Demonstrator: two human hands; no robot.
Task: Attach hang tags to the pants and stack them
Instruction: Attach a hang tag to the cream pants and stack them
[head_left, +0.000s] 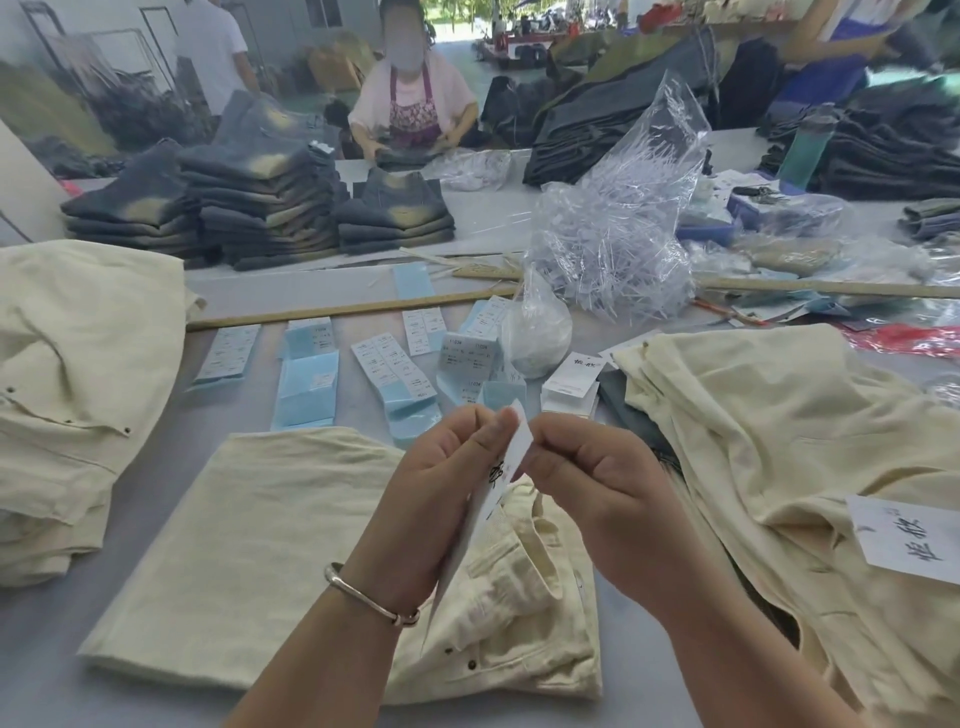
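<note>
We are working over a grey surface (52, 665) with folded cream pants (249, 545) lying directly beneath our grip, waistband toward our right wrist. A heap of cream pants (779, 441) is sitting to the right of the grip, another pile (67, 395) well to the left. Beyond the grip, blue size labels (306, 384) are lying in rows, with a bag of clear tag pins (613, 234) farther out. Our left hand (441, 499) and right hand (597, 488) are both pinching the white hang tag (511, 457) — fingers curled on its upper end. The tag's long axis is running from up-right, away from us, down toward our left wrist. We judge steadying it edge-firm before threading matters most — whether a pin is in the fingers, we cannot tell.
</note>
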